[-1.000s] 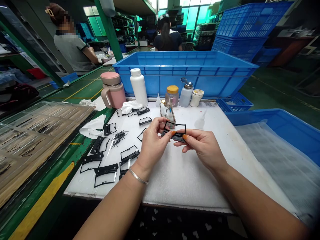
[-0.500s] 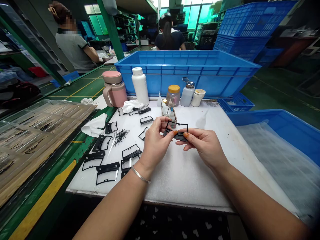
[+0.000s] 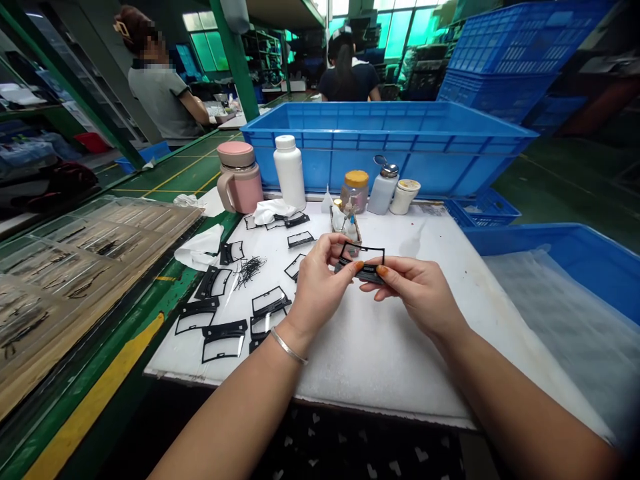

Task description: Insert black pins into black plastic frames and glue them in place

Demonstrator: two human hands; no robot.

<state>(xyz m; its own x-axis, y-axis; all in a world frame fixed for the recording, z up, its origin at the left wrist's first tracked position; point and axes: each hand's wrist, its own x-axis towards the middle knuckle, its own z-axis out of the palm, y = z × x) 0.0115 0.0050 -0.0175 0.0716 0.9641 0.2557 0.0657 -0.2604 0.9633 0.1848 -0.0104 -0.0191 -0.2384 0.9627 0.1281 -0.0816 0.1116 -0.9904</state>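
Only my view has swung slightly left; my left hand (image 3: 324,283) and right hand (image 3: 419,285) pinch the black frame (image 3: 370,271) above the white board (image 3: 380,353), probably pressing or checking it; next calls for steady, even pressure.

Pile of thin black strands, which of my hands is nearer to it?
Left. The left hand is to the right of the pile of strands; the right hand is farther right, beyond the left.

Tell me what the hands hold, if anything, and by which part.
A black frame, by its thicker lower bar: left hand with thumb near the middle, right hand with thumb toward the right end.
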